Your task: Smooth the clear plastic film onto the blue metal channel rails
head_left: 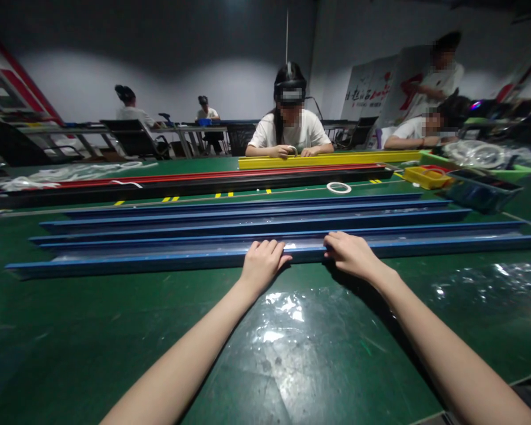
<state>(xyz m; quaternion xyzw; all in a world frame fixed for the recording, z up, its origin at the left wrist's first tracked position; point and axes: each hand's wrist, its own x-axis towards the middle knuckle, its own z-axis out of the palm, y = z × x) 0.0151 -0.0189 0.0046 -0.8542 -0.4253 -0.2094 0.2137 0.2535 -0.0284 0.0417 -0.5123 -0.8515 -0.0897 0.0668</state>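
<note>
A long blue channel-shaped strip [137, 264] lies crosswise on the green table in front of me. My left hand [262, 263] is closed over its near wall, fingers bent into the channel and thumb on my side. To the right, my right hand [349, 254] grips the same channel with curled fingers; its fingertips are partly hidden. Between my hands the channel's inside looks shiny. Behind it, more blue channels [168, 226] lie roughly parallel.
Beyond lie red and black strips [194, 180], a white ring [338, 188] and a yellow strip [327, 159] at which a person [292, 127] works. A yellow tray [426, 177] and a filled bin [484, 192] stand at right. Clear plastic film [287, 348] covers the near table.
</note>
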